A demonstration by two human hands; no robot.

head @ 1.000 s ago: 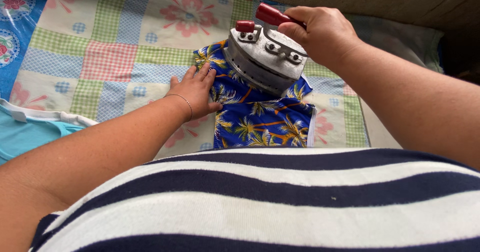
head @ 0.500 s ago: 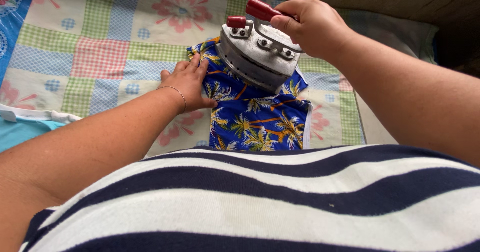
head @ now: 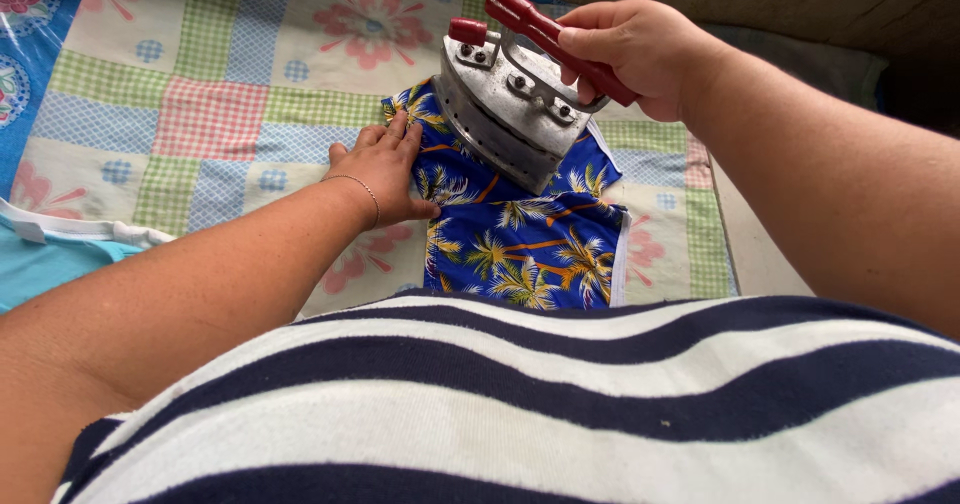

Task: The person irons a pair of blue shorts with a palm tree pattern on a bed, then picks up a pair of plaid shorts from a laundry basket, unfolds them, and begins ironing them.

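Metal, dull grey and cast thick, makes up the iron [head: 500,114] we see at the middle of the view; its body is a heavy wedge with a ribbed side, bolt heads on its lid and a small red knob at the far end; it sits tilted, its near edge down on the cloth [head: 520,234] and its far side raised. Our right hand [head: 630,54] grips the long red handle [head: 555,36], the fingers wrapped tight round that smooth rod, the thumb underneath. Our left hand [head: 385,169] lies flat on the left edge of the cloth, just beside the iron, fingers straight and close together, pressing the fabric down; a thin bracelet [head: 365,194] circles that wrist. We see the cloth as a small folded piece, bright blue with yellow and orange palm trees, thin and smooth, with a white edge showing along its right side; it rests on a patchwork cover [head: 200,114] of soft checked squares in green, pink and blue, with pink flowers between them. At the left edge lies a turquoise garment [head: 45,264] with a white trim; a striped top [head: 550,404], navy and white and fuzzy, fills the bottom of the view.
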